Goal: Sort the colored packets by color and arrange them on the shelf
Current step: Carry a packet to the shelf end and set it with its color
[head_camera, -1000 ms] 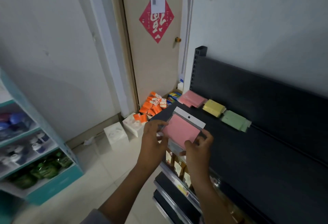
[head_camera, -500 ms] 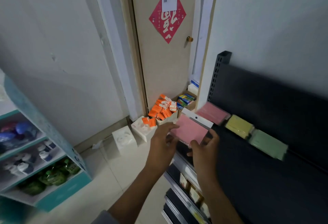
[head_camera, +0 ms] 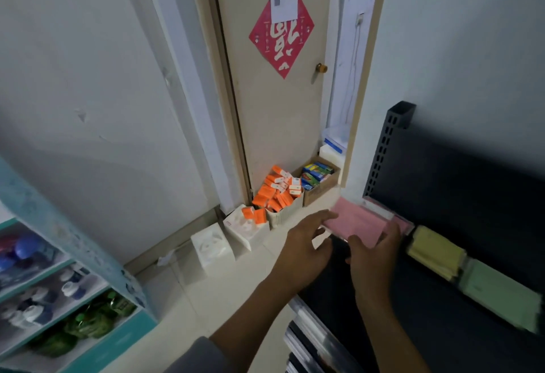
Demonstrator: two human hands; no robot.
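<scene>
A pink packet (head_camera: pixel 358 223) lies tilted over the pink pile (head_camera: pixel 404 221) at the far left end of the black shelf (head_camera: pixel 436 331). My right hand (head_camera: pixel 373 254) grips the packet's near right edge with thumb and fingers. My left hand (head_camera: pixel 306 244) is beside the packet's left corner with fingers spread, only its fingertip touching the edge. To the right of the pink pile, a yellow pile (head_camera: pixel 436 251) and then a green pile (head_camera: pixel 498 291) lie in a row on the same shelf.
On the floor by the door (head_camera: pixel 274 113) stand a basket of orange packets (head_camera: pixel 277 192), a cardboard box of colourful packs (head_camera: pixel 317 175) and white boxes (head_camera: pixel 211 247). A teal rack (head_camera: pixel 88 257) with bottles is at left. Lower shelves (head_camera: pixel 309 340) jut out below.
Both hands carried the pink packet away from me and to the shelf's left end, onto the pink pile. My left hand's fingers have spread off the packet.
</scene>
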